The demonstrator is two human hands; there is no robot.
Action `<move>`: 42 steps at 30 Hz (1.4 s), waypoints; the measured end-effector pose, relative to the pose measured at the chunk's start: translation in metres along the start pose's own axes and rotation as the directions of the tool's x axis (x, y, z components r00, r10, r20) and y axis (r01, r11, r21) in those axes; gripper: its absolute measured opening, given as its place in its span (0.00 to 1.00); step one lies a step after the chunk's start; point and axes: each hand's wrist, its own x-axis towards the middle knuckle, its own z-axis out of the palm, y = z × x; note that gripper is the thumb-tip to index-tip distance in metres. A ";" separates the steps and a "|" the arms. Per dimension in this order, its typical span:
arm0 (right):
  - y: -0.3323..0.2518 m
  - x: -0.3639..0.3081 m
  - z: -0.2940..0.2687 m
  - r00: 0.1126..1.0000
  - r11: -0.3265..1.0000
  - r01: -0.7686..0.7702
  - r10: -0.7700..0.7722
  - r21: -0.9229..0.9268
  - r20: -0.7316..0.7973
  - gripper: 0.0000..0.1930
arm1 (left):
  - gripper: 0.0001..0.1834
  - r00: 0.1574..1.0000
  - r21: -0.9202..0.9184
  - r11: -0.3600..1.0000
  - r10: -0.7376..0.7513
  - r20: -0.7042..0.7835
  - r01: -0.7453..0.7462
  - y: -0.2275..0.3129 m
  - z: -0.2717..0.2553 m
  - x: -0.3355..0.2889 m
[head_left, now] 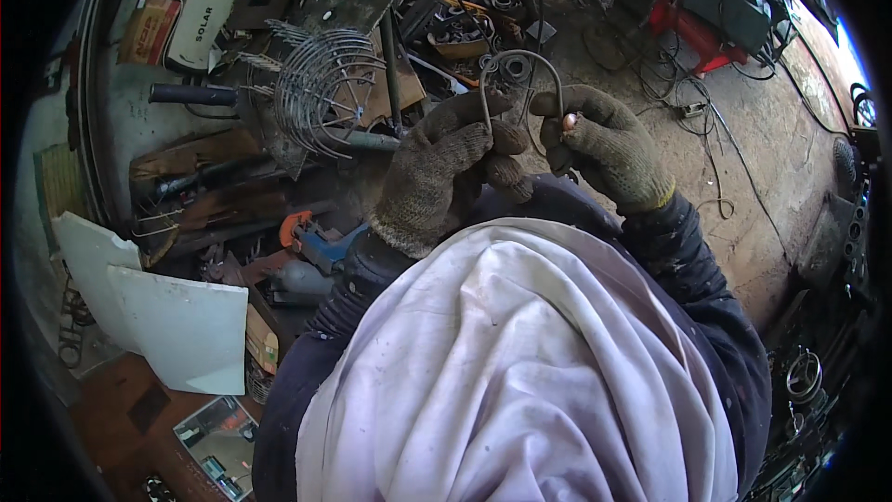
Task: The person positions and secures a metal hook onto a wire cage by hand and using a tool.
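Holding bent rod arch-up just beyond pale cloth, pinching one leg in left hand, the other in right hand, with closed grip on both. Probably best to flex evenly, avoiding sideways twist.

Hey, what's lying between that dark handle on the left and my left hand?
In the head view, a bundle of bent rods lies between the dark handle and your left hand, with a greenish pipe nearer the hand.
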 end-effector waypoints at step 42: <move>0.010 0.070 0.029 0.993 0.996 -0.089 0.090 -0.017 0.078 0.18 | 0.25 0.991 -0.059 0.993 0.092 -0.101 -0.098 0.029 -0.045 -0.008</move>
